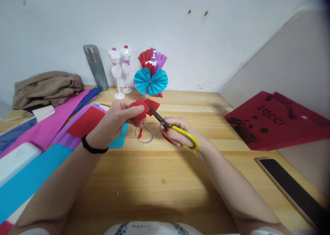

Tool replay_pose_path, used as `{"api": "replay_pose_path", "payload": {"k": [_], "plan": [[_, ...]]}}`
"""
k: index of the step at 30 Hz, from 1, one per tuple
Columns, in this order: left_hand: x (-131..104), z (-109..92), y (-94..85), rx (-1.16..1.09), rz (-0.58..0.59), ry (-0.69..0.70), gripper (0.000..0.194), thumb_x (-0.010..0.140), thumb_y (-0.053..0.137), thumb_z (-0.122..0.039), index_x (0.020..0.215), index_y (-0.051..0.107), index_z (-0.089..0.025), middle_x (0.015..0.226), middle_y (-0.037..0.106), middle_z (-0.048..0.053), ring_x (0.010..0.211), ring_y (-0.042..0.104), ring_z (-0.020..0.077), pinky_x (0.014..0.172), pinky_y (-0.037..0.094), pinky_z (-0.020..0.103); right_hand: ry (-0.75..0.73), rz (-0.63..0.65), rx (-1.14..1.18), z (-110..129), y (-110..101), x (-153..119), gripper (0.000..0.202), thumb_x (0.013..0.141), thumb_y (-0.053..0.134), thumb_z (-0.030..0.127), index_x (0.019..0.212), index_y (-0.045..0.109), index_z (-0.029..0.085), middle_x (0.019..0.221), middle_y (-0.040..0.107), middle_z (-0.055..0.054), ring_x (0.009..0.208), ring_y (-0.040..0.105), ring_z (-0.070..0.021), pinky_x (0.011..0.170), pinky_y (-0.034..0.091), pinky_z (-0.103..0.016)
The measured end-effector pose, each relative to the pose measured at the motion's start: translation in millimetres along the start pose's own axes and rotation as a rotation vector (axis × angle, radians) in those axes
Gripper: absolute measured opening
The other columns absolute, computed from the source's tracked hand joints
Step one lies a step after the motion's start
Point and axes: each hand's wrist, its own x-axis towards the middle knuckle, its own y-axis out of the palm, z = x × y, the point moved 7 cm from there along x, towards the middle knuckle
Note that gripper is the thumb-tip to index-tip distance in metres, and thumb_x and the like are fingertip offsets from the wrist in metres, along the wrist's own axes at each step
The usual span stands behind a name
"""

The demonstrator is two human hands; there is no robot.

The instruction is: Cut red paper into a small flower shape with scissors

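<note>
Pinched between the thumb and fingers of my left hand [121, 116] is a piece of red paper [139, 108] with a rounded, scalloped edge. My right hand [177, 128] grips scissors [190, 138] with yellow and red handles. Their dark blades lie against the red paper, and a squarish red flap sticks out beyond them. How far the blades are parted is hard to see. Below the hands, a roll of tape [153, 135] lies on the wooden table [160, 180] with a small red scrap inside its ring.
Coloured paper sheets [51, 166], a white box [19, 161] and a brown cloth [47, 89] lie at left. Behind stand a flask [96, 68], two white mannequins [116, 70] and one dressed in folded paper [151, 81]. At right are a red bag [273, 125] and a phone [291, 187].
</note>
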Motion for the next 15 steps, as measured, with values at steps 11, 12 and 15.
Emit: {"api": "replay_pose_path", "payload": {"k": [11,12,15], "plan": [[0.1,1.2,-3.8,0.024,-0.085,0.034,0.028,0.075,0.089,-0.039,0.066,0.079,-0.015,0.066,0.075,0.006,0.058,0.064,0.0141,0.056,0.054,0.024,-0.012,0.014,0.02,-3.9,2.0,0.0,0.054,0.095,0.08,0.072,0.095,0.066,0.02,0.062,0.051,0.01,0.039,0.035,-0.0044,0.037,0.025,-0.02],[-0.2,0.6,-3.9,0.026,-0.088,0.037,0.028,0.074,0.089,-0.039,0.065,0.079,-0.015,0.066,0.075,0.006,0.058,0.064,0.0138,0.056,0.054,0.024,-0.014,0.013,0.022,-3.9,2.0,-0.1,0.055,0.094,0.08,0.073,0.095,0.066,0.02,0.062,0.052,0.01,0.039,0.035,-0.0043,0.037,0.025,-0.02],[-1.5,-0.6,-4.6,0.032,-0.108,0.043,0.026,0.074,0.089,-0.038,0.066,0.081,-0.015,0.067,0.076,0.006,0.059,0.063,0.0138,0.057,0.055,0.024,-0.002,0.01,0.03,-5.0,2.1,-0.6,0.056,0.094,0.08,0.074,0.096,0.066,0.02,0.063,0.052,0.01,0.04,0.035,-0.0044,0.038,0.025,-0.02]]}}
